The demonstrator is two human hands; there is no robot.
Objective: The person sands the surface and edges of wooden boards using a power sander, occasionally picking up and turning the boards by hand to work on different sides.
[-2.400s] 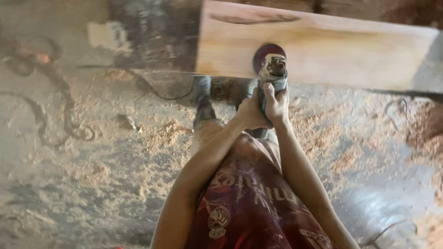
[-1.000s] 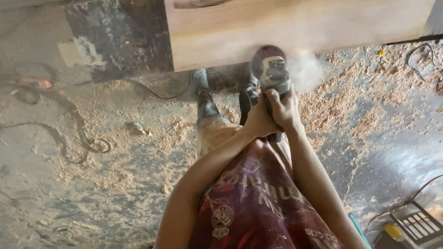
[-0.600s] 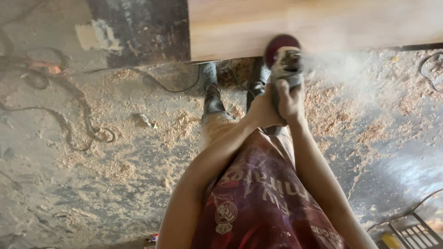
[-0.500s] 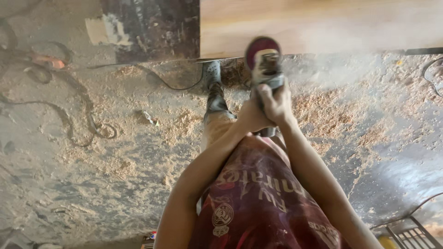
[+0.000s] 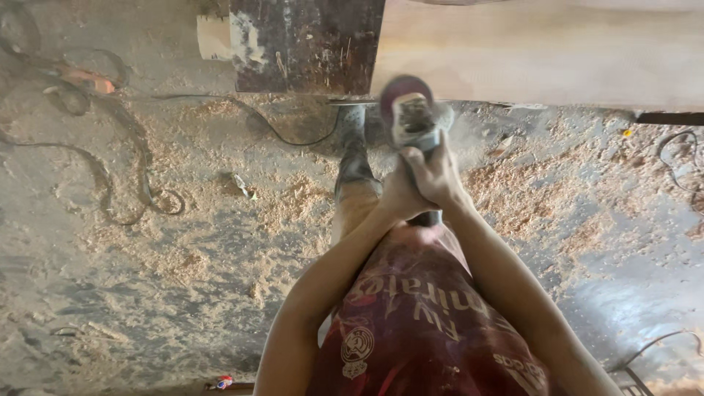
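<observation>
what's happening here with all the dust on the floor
A person stands over a wooden plank, both hands clasped round a handheld sander. The left hand and right hand grip its body, and its round disc sits at the plank's near edge, throwing up fine dust. Sawdust and loose cables cover the floor.

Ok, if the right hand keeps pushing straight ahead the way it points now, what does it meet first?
The right hand grips the angle grinder, which points at the wooden plank. Straight on, the red sanding disc meets the plank's near edge first; it looks already at or touching it, though blur hides the contact.
</observation>
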